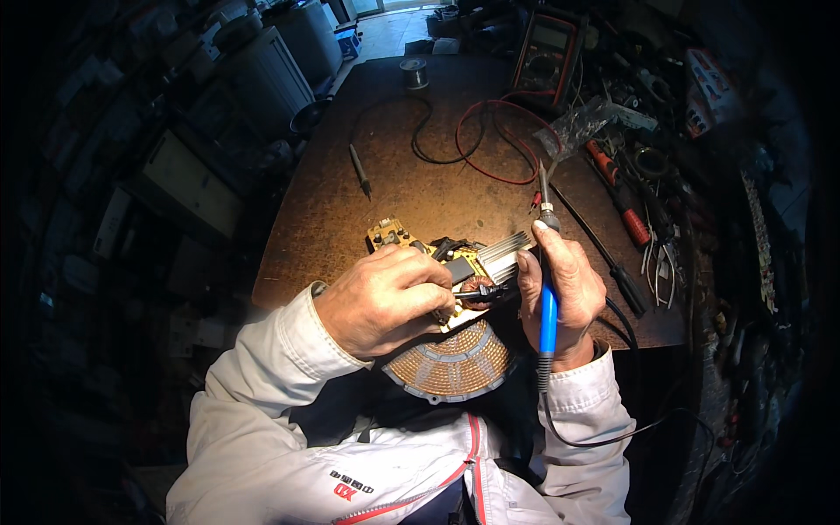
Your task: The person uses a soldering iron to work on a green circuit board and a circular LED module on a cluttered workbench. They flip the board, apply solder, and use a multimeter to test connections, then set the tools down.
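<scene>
So the left hand (389, 297) was over the near left part of a yellowish circuit board (457, 269), fingers curled in with the tips mostly hidden; I couldn't tell how tightly they'd closed, or whether they had hold of the board or the black lead (465, 296) sticking out beside them. The right hand (564, 284) was easier to read: fingers wrapped around a soldering iron (549, 306) with a blue handle, no real gap left, thumb on the side toward the board. The iron's metal tip pointed away from the person, well clear of the board. The board itself sat between the 2 hands at the near side of the brown table (306, 236), with a finned metal heat sink (505, 255) on its right and a copper ring (477, 291) near the black lead. Just on the person's side of it was a round coil plate (451, 363), partly covered by the board. Farther out, 1 pen (360, 171) lay off to the left, and 1 spool of wire (414, 73) stood near the far edge. Over at the far right was a multimeter (547, 61), with a red cable (458, 131) looping across the wood, plus a red screwdriver (628, 219) nearer in.
</scene>
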{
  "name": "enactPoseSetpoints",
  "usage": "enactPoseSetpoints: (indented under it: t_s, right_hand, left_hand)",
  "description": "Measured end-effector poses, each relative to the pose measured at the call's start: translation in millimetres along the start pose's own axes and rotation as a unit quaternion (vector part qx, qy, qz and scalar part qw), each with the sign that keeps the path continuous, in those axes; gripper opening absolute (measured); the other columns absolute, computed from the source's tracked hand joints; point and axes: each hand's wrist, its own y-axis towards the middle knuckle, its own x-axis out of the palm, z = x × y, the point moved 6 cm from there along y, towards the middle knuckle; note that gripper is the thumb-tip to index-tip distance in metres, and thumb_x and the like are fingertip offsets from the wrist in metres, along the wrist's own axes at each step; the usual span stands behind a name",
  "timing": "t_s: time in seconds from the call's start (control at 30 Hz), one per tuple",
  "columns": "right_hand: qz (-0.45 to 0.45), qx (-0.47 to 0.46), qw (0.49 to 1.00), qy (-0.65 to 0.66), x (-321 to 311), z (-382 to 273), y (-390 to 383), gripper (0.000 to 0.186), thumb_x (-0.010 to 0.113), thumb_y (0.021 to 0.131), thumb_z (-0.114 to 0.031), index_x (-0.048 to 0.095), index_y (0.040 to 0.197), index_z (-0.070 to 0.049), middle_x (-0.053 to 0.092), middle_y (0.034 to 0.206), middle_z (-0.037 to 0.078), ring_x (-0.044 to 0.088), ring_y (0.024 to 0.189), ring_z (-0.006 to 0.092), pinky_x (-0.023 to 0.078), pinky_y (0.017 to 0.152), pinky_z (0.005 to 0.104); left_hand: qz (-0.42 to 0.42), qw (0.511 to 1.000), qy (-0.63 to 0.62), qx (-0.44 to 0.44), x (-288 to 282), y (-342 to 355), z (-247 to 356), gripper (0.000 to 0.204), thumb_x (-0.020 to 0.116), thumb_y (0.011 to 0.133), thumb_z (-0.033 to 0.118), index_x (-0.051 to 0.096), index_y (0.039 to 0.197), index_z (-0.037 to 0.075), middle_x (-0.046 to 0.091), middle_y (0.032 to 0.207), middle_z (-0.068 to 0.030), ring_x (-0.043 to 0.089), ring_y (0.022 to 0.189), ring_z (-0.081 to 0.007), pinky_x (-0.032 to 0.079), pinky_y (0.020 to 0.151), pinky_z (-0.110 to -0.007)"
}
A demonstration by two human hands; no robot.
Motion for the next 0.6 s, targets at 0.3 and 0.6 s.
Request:
enactPoseSetpoints:
  t_s: [0.3,0.6]
  right_hand:
    - [-0.027,0.025,0.999,0.005,-1.4,-0.6,0.3,0.035,0.076,0.083,0.001,0.066,0.116,0.005,0.069,0.086,0.019,0.069,0.069,0.0253,0.055,0.062,0.0311]
    - [-0.015,0.026,0.999,0.009,-2.5,0.4,0.3,0.035,0.076,0.084,0.0,0.066,0.116,0.004,0.069,0.085,0.018,0.068,0.067,0.024,0.054,0.06,0.0301]
  left_hand:
    - [-0.005,0.999,-0.046,-0.023,-0.1,-4.1,-10.5,0.046,0.09,0.068,0.014,0.064,0.103,0.001,0.068,0.106,-0.0159,0.069,0.09,-0.0298,0.056,0.077,-0.038]
    - [0.02,0.995,-0.057,-0.081,-6.7,-1.1,1.2,0.059,0.09,0.065,0.02,0.061,0.11,-0.004,0.066,0.107,-0.0191,0.067,0.093,-0.0295,0.055,0.081,-0.039]
